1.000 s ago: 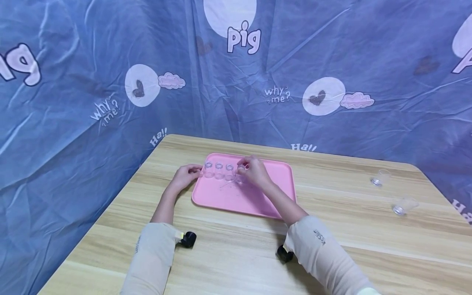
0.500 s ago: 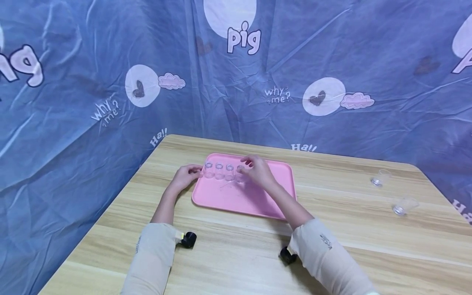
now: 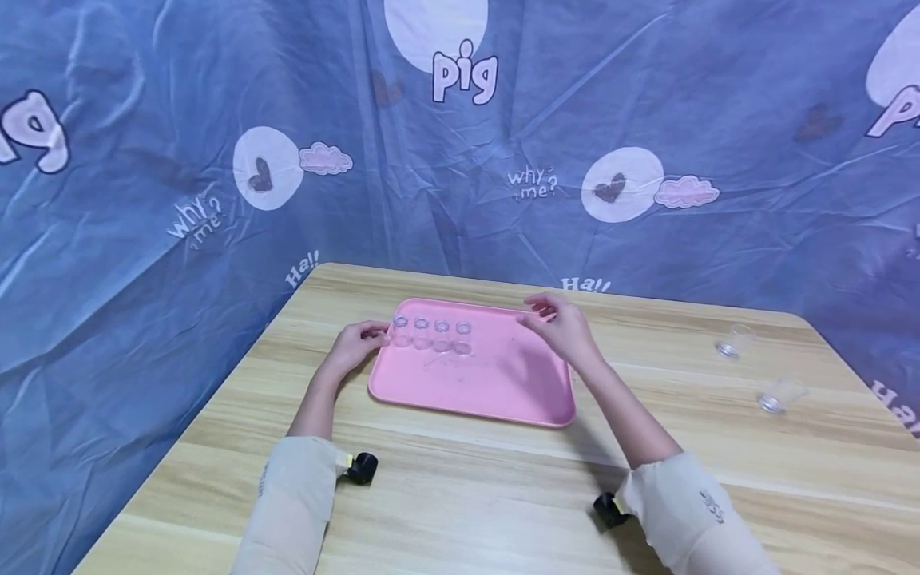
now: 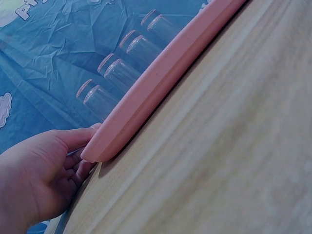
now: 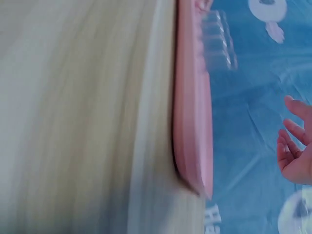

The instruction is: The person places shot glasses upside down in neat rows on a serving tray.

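Note:
A pink tray (image 3: pixel 489 387) lies on the wooden table, with several small clear glasses (image 3: pixel 431 335) upright in a row along its far left side. My left hand (image 3: pixel 368 336) holds the tray's far left corner, right beside the first glass. In the left wrist view the thumb and curled fingers of that hand (image 4: pixel 73 151) close round the corner of the tray (image 4: pixel 161 83) below the glasses (image 4: pixel 117 73). My right hand (image 3: pixel 541 314) hovers over the tray's far right part, fingers relaxed and empty. The right wrist view shows this hand (image 5: pixel 292 146) spread beyond the tray (image 5: pixel 192 112).
Two more clear glasses lie on their sides on the table at the far right, one (image 3: pixel 731 342) farther back and one (image 3: pixel 779 394) nearer. A blue printed cloth hangs behind and to the left. The table's right edge runs close to the nearer glass.
My right hand has let go of the last glass in the row and moved right across the tray, now empty. My left hand stays on the tray corner.

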Demonstrator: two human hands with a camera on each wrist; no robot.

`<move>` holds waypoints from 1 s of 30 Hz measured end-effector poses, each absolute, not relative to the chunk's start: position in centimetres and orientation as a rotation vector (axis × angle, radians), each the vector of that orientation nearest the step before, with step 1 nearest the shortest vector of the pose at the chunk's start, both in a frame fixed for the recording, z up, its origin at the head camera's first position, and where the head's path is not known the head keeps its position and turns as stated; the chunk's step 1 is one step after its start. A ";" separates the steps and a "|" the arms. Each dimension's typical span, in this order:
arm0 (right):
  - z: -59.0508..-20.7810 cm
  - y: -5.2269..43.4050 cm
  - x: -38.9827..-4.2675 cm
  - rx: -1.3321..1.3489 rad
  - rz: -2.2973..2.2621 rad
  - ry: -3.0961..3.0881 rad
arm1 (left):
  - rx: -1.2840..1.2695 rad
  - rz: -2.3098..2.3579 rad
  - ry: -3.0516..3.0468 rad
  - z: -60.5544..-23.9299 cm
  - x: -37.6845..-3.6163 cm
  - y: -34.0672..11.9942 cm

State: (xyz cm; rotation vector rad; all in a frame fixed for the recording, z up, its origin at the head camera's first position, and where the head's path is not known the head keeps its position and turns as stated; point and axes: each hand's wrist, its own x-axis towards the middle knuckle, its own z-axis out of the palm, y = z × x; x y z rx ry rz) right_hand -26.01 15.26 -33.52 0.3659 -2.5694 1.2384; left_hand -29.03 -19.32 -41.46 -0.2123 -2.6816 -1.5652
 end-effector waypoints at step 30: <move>-32.7 33.7 -18.2 -0.196 1.242 -2.351 | -0.204 -1.572 -2.693 -41.2 -28.8 -19.3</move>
